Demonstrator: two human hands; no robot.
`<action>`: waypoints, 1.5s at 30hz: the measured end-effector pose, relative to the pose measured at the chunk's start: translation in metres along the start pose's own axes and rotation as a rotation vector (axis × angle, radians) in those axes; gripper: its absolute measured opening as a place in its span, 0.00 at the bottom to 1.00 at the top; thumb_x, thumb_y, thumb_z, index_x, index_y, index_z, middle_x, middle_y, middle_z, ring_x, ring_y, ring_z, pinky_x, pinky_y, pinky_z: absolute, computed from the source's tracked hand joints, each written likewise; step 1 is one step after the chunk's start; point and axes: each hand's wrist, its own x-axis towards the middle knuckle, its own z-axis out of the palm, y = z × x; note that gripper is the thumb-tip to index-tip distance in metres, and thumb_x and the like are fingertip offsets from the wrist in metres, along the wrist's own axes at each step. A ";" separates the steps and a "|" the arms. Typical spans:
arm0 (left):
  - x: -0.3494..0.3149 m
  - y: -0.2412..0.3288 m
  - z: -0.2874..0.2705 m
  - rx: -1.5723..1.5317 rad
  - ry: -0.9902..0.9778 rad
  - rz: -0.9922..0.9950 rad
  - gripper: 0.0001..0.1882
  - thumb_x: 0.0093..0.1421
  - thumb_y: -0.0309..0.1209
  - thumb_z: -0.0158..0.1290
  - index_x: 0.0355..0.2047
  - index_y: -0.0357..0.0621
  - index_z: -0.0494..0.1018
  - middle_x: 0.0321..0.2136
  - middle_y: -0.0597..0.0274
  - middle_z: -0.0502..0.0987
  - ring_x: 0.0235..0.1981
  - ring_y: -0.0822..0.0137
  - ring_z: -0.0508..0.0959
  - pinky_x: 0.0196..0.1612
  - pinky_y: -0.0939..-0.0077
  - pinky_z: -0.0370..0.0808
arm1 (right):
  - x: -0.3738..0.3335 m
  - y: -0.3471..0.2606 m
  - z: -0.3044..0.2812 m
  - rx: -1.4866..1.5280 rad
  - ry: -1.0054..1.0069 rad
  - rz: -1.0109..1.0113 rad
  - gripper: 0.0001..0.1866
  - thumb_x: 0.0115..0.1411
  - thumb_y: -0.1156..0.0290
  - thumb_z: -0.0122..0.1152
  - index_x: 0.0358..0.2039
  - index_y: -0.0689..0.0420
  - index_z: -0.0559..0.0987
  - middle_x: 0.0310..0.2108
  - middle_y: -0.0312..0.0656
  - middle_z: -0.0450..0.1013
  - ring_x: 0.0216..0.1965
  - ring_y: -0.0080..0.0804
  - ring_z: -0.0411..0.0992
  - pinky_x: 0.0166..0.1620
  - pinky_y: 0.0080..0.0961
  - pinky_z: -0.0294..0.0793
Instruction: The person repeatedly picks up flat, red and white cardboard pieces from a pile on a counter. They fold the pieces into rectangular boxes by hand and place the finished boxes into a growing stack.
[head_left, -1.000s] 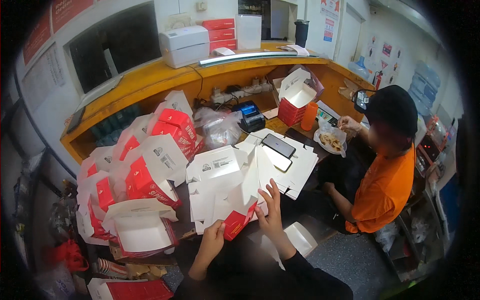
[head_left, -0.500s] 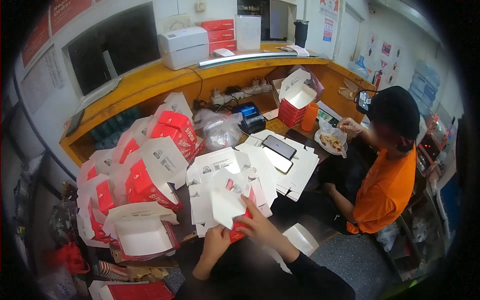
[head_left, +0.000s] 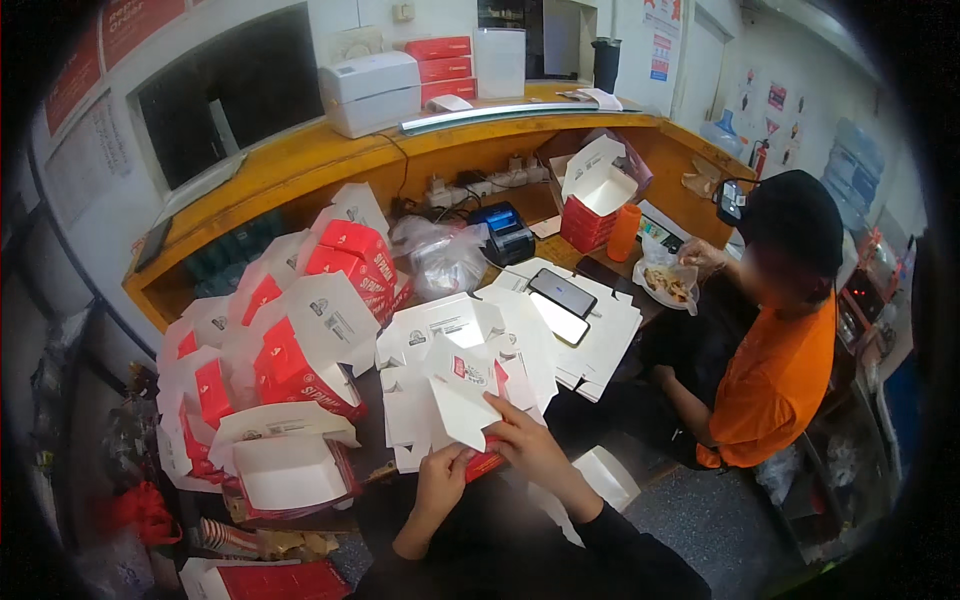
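The near left corner of a red-and-white carton [head_left: 460, 395] is clamped between the fingers of the left hand [head_left: 438, 492], and its right side is gripped by the fingers of the right hand [head_left: 535, 457]. The carton is held over flat white blanks [head_left: 408, 455] at the near edge of the worktop [head_left: 374, 428]. To the left, folded cartons [head_left: 290, 360] are crowded together. Farther off, two phones [head_left: 562, 291] are laid on white card [head_left: 608, 340], beyond which a blue-and-black device [head_left: 505, 238] is placed.
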 end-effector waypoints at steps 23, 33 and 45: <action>-0.024 0.016 -0.021 0.256 -0.781 0.391 0.37 0.53 0.53 0.45 0.56 0.43 0.54 0.56 0.55 0.56 0.58 0.55 0.55 0.58 0.60 0.52 | -0.034 0.044 -0.024 1.527 0.722 0.005 0.39 0.41 0.64 0.51 0.55 0.61 0.55 0.49 0.49 0.61 0.50 0.41 0.63 0.51 0.34 0.64; -0.030 0.028 -0.016 0.353 -0.474 0.403 0.20 0.52 0.35 0.53 0.42 0.37 0.65 0.45 0.54 0.67 0.43 0.56 0.71 0.46 0.69 0.69 | -0.045 0.065 -0.002 1.530 1.031 0.227 0.28 0.40 0.67 0.46 0.46 0.63 0.64 0.41 0.49 0.68 0.41 0.40 0.70 0.44 0.34 0.72; -0.029 0.037 -0.023 0.190 -0.538 0.334 0.21 0.47 0.21 0.44 0.45 0.41 0.66 0.44 0.52 0.69 0.38 0.54 0.73 0.38 0.68 0.72 | -0.038 0.043 -0.005 1.365 0.748 0.353 0.26 0.55 0.58 0.49 0.50 0.60 0.61 0.42 0.44 0.68 0.40 0.34 0.70 0.42 0.29 0.72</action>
